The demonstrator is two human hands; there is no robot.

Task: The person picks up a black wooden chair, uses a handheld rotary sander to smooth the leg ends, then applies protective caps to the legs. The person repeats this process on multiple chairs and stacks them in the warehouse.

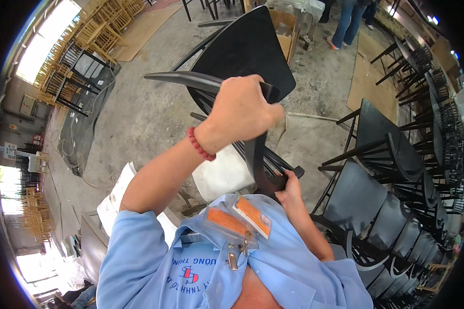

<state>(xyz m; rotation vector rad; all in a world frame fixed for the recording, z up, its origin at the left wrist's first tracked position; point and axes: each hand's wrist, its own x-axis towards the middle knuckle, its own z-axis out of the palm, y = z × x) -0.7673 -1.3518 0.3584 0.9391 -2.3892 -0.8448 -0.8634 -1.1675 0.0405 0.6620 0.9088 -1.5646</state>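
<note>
grey concrete floor point(139, 98) spreads out past both your hands, stained, scuffed. row of dark chairs point(372, 129) packed off to the right of your right hand, running from near to far. pale wooden chairs point(99, 38) bunched well apart, far left beyond your left hand. black chair point(245, 46) is right at your hands: broad seat just beyond the left one, legs poking out to the seat's left, looks tipped, curved rail running back toward your right hand. another person in jeans point(346, 26) stands far beyond your hands, to the right, cut off by the edge. your light blue shirt point(134, 252) sits nearer you than either hand. white pad point(220, 175) below your left hand, partly covered. cardboard box point(284, 23) past the seat, far from both hands. your left hand point(244, 108) is fisted round the rail; your right hand point(290, 189) has fingers wrapped at the rail's near end. badge cards point(251, 213) hang nearer you than your right hand, orange and white. red bracelet point(200, 144) on your left wrist, just behind that hand.
</note>
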